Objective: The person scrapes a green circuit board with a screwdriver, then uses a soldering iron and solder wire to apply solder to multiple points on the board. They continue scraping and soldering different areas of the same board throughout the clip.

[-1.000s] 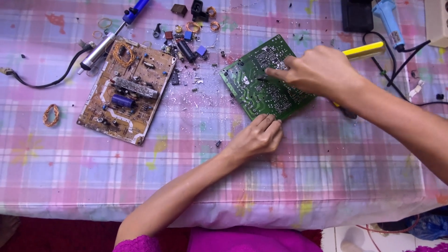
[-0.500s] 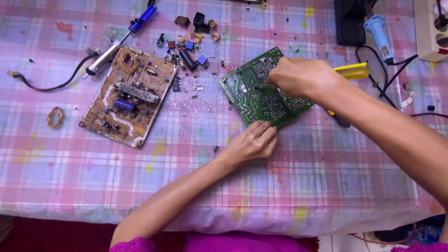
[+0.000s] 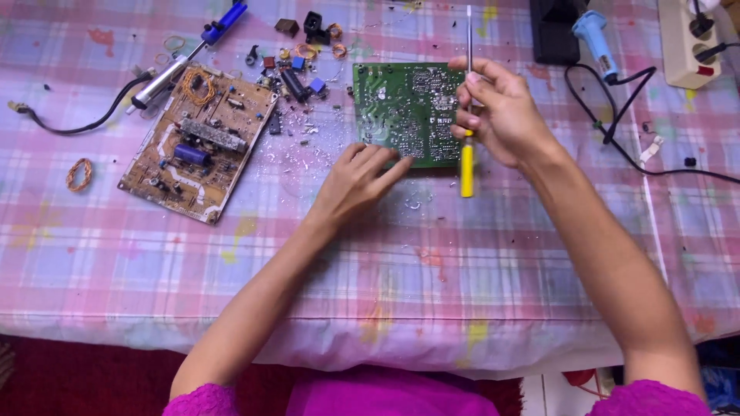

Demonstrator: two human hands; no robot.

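Observation:
A green circuit board [image 3: 401, 108] lies flat on the plaid tablecloth [image 3: 385, 270], solder side up. My left hand [image 3: 356, 181] rests palm down at its near edge, with fingertips on the board's lower rim. My right hand [image 3: 497, 115] hovers over the board's right side and grips a screwdriver [image 3: 467, 158] with a yellow handle. Its thin metal shaft points away from me and the handle hangs toward me.
A brown circuit board [image 3: 196, 142] with components lies at the left. Above it are a soldering iron [image 3: 166, 77] with a black cord and a blue tool [image 3: 223, 19]. Loose components [image 3: 297, 69] are scattered behind. A blue device [image 3: 593, 35], a power strip [image 3: 690, 42] and cables sit far right.
The green board has turned from tilted to square with the table edge. My right hand rose off it and now holds the screwdriver upright. My left hand moved onto the board's near edge.

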